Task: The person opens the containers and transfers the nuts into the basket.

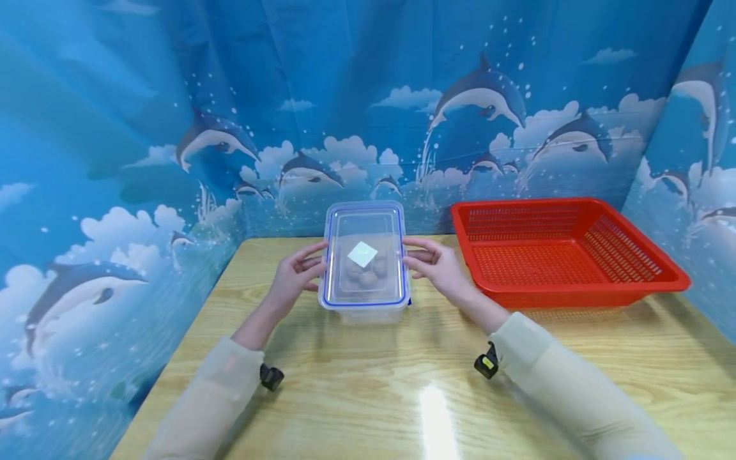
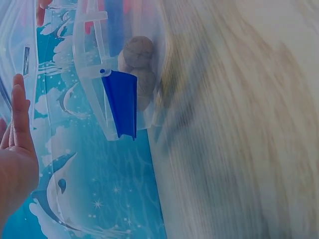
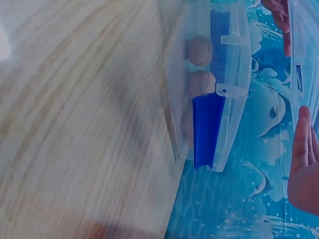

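Both hands hold a clear plastic lid (image 1: 368, 217) with a blue seal line by its long sides. My left hand (image 1: 296, 271) has its fingers along the left edge, and my right hand (image 1: 438, 268) does likewise on the right. Below the lid stands a clear plastic food container (image 2: 89, 45); both wrist views show a gap between the two. Several brown, round, walnut-like things (image 3: 200, 51) lie inside it. A blue latch (image 2: 121, 104) hangs down on one side, another blue latch (image 3: 207, 129) on the other. A pale diamond-shaped patch (image 1: 363, 254) shows on the lid.
A red plastic basket (image 1: 506, 291) with slotted walls stands to the right on the wooden table (image 1: 345, 396). Behind the table hangs a blue curtain (image 1: 368, 76) printed with dolphins. Small black cameras (image 1: 271, 377) sit at both wrists.
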Demonstrator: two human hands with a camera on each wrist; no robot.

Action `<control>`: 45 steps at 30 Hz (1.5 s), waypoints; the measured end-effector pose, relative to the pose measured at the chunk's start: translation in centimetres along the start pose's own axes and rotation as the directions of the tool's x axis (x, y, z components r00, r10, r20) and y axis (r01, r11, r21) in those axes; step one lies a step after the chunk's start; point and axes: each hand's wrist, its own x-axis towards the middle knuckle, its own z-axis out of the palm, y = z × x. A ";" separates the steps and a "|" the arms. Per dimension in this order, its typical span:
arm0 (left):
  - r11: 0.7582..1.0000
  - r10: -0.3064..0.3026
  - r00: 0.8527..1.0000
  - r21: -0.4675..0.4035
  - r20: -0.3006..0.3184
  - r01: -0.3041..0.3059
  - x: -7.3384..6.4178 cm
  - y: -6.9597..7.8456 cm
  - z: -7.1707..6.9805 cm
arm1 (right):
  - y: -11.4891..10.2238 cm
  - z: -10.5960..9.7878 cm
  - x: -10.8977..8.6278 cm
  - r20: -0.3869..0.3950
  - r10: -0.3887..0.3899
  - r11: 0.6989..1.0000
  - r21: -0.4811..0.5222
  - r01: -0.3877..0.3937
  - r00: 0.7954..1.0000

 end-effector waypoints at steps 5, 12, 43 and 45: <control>0.999 -0.039 0.999 0.011 -0.027 0.040 -0.4 -0.3 -1.0 | 0.5 1.6 0.2 -0.011 -0.008 1.000 0.017 0.008 1.000; 0.990 -0.100 0.992 0.089 -0.073 0.106 -1.4 -0.8 -3.2 | 0.8 4.4 0.5 -0.006 0.008 1.000 -0.008 -0.008 1.000; 0.957 -0.178 0.984 0.233 -0.003 0.174 -6.3 -0.6 -13.9 | 1.5 16.2 1.3 0.043 0.046 0.996 0.070 -0.049 0.998; 0.948 -0.197 0.980 0.255 0.006 0.189 -6.7 -0.5 -14.5 | 1.4 16.8 1.2 0.051 0.064 0.994 0.080 -0.068 0.997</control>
